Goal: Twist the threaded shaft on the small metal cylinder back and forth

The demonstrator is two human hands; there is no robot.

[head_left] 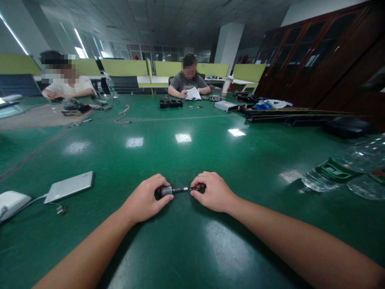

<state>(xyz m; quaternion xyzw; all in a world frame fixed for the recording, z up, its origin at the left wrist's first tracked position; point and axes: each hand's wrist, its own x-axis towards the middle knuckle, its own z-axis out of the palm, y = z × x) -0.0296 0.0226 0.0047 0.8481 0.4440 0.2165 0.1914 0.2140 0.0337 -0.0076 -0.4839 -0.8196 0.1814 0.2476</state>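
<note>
My left hand is closed around a grey metal cylinder with a thin shaft, gripped between thumb and fingers. The shaft lies level and points right, toward my other hand. In the fingertips of my right hand is a small dark spring-like piece, pinched and partly hidden by the fingers. A narrow gap separates the shaft's bright tip from this piece. Both hands are low over the green tabletop, close together.
Left of my hands lie a white power bank with a cable and a white device. Clear plastic bottles are at the right. Across the table sit two people, near a black tray, a silver box and dark parts.
</note>
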